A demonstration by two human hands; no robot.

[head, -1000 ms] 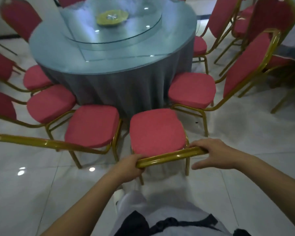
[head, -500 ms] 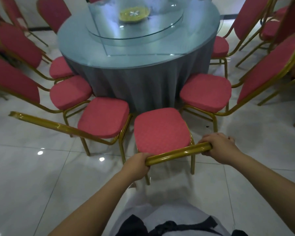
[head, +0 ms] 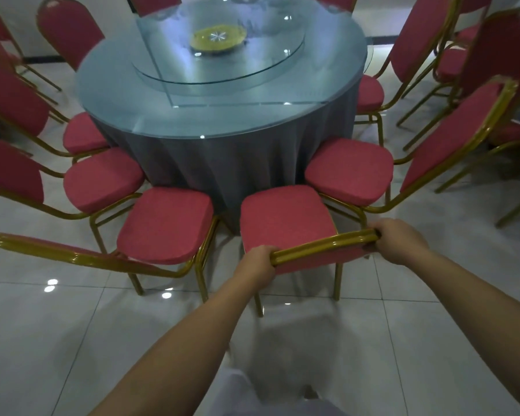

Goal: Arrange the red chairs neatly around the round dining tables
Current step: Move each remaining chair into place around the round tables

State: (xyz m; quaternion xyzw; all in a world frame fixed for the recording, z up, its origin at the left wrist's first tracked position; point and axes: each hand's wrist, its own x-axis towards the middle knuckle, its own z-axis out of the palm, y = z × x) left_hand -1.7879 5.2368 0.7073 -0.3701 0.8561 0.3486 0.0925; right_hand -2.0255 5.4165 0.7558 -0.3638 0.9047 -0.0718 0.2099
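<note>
Glossy tiled floor (head: 72, 340); red chair (head: 282, 220) at round table (head: 222, 127), top rail (head: 321, 244) gripped in left hand (head: 257, 264) and right hand (head: 400, 240) (both wrapped round it); hazard: knocking neighbouring chair (head: 350, 169) if pushed askew.

The round desk (head: 222, 121) sits upper centre, a turntable (head: 252, 70) on it. Before it stands the middle chair (head: 282, 220), with the left chair (head: 162, 223) and right chair (head: 348, 169) just beside.

Nearest chair (head: 285, 217): red cushion, faintly textured; frame (head: 321, 246) glossy gold. Neighbouring chairs (head: 165, 223): same red, same gold. Desk (head: 222, 166): plain slate-grey cloth under clear glass. Turntable hub (head: 218, 37): yellow-green. Floor (head: 72, 340): white tiles, grey grout.
</note>
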